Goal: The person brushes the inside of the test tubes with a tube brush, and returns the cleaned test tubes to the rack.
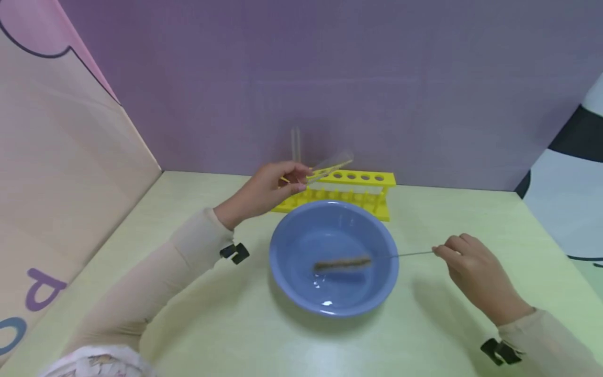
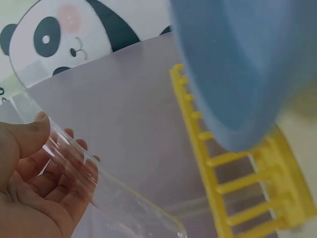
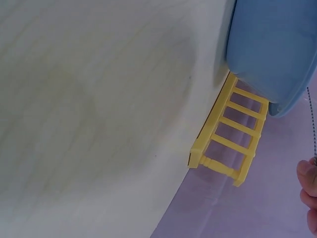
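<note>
My left hand point(image 1: 278, 186) holds a clear test tube point(image 2: 119, 191) between thumb and fingers, tilted above the far rim of the blue basin point(image 1: 333, 310). In the right hand point(image 1: 476, 272), thumb and fingers pinch the twisted wire handle of a test tube brush point(image 1: 344, 264). Its brown bristle head hangs over the inside of the basin, a little blurred. In the right wrist view only the wire point(image 3: 311, 116) and the fingertips point(image 3: 308, 178) of that hand show.
Behind the basin stands a yellow test tube rack point(image 1: 386, 180), partly hidden by the left hand and basin. Another clear test tube point(image 1: 296, 144) rises at its left end. A purple backdrop point(image 1: 330, 78) closes off the back of the pale table point(image 1: 226, 324).
</note>
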`<state>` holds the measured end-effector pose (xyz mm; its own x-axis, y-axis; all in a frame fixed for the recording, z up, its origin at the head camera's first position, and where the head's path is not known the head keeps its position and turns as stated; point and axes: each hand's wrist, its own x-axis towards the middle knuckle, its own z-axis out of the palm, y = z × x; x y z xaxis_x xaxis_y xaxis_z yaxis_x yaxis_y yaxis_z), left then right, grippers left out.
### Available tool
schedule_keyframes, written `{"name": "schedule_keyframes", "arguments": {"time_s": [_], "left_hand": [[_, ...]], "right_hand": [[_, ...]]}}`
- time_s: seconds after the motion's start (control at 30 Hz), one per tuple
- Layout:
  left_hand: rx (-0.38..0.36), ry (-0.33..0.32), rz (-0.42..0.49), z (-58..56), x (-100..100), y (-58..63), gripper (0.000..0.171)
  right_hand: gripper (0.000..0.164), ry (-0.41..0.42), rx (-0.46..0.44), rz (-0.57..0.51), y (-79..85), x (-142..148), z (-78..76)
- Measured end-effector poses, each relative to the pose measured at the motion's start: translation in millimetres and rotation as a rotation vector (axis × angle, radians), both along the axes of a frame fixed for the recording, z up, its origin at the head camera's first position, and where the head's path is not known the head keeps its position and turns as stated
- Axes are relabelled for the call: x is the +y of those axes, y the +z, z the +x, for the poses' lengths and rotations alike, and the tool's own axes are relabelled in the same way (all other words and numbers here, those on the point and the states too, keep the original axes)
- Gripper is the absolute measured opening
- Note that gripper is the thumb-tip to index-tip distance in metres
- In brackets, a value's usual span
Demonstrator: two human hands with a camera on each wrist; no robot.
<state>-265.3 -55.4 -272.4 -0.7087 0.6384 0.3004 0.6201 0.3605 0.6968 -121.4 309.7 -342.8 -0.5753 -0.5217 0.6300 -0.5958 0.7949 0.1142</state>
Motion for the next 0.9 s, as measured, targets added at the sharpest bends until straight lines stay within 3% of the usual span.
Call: {"name": "schedule_keyframes", "arguments": {"time_s": [0.17, 0.3, 0.43, 0.7, 0.9], "left_hand": [[0.049, 0.01, -0.093, 9.0, -21.6, -11.0, 0.027], [0.121, -0.002, -0.186, 15.1, -36.9, -20.2, 0.025], [0.148, -0.021, -0.261, 21.9, -48.1, -27.6, 0.025], [0.014, 0.004, -0.311, 24.9, -63.5, -38.9, 0.021], [-0.061, -0.027, -0.351, 21.9, -65.6, -41.8, 0.019]], "right_hand": [[0.042, -0.008, 0.023, -0.02, -1.7, 4.6, 1.0], [0.011, 0.001, 0.063, -0.063, -3.8, 5.9, 1.3], [0.052, -0.006, 0.121, -0.101, -3.3, 4.9, 0.9], [0.046, 0.02, 0.213, -0.129, 3.0, 4.3, -2.7], [0.044, 0.029, 0.284, -0.179, 5.8, 3.1, -2.6]]}}
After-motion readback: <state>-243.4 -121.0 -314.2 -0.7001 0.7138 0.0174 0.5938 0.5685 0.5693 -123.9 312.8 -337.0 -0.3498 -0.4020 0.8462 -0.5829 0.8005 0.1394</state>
